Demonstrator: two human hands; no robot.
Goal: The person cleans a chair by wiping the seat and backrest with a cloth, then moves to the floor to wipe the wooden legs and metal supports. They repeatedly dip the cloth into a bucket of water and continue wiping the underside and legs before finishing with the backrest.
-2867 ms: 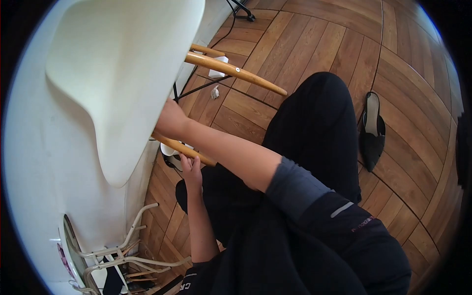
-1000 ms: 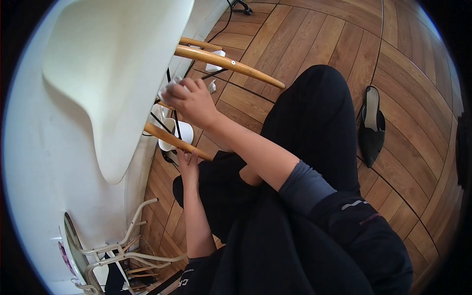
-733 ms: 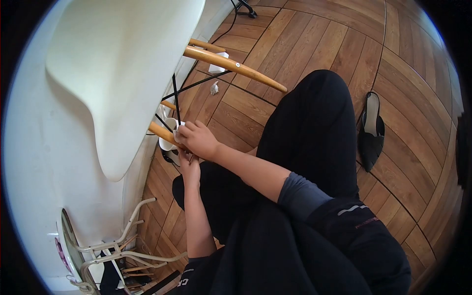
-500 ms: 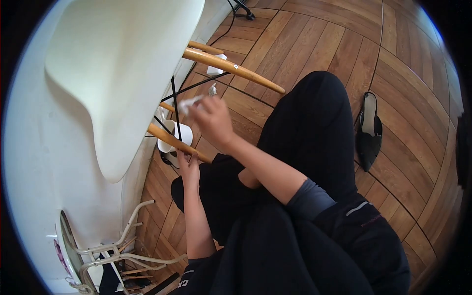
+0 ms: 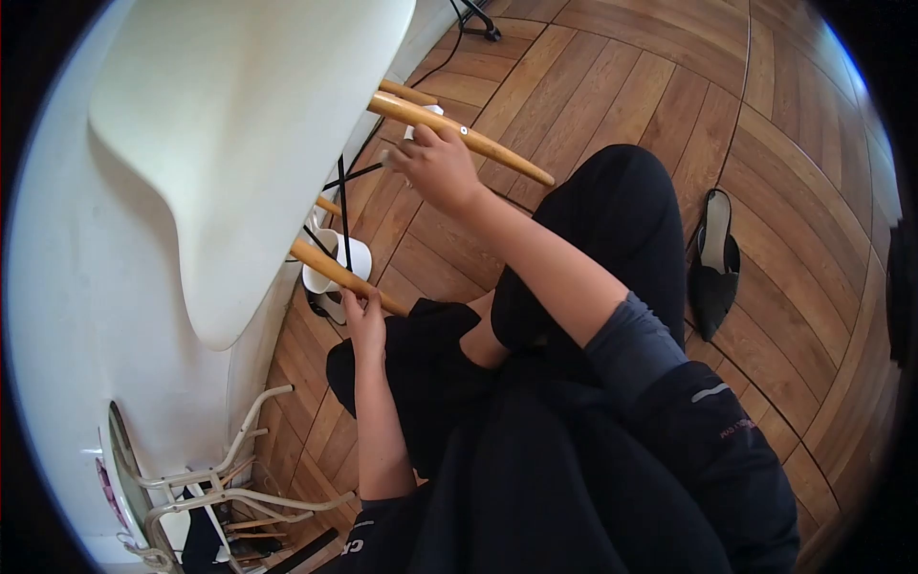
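Note:
A white molded chair (image 5: 249,143) lies tipped over, its wooden legs pointing right. My left hand (image 5: 365,320) grips the lower wooden leg (image 5: 330,266) near its tip. Beside the upper wooden leg (image 5: 497,151), my right hand (image 5: 435,167) has its fingers curled round a small whitish wad, mostly hidden by them. Black metal rods (image 5: 344,206) cross between the legs. Behind the lower leg stands a white cup-like container (image 5: 356,256) on the floor.
One black slip-on shoe (image 5: 715,273) lies on the wooden floor (image 5: 784,239) at the right. At lower left is a metal-framed chair (image 5: 229,493) near the white wall. A white object (image 5: 427,117) sits behind the upper leg.
My right hand has moved up and to the right, from above the container to the upper leg and black rod. My left hand stays on the lower leg.

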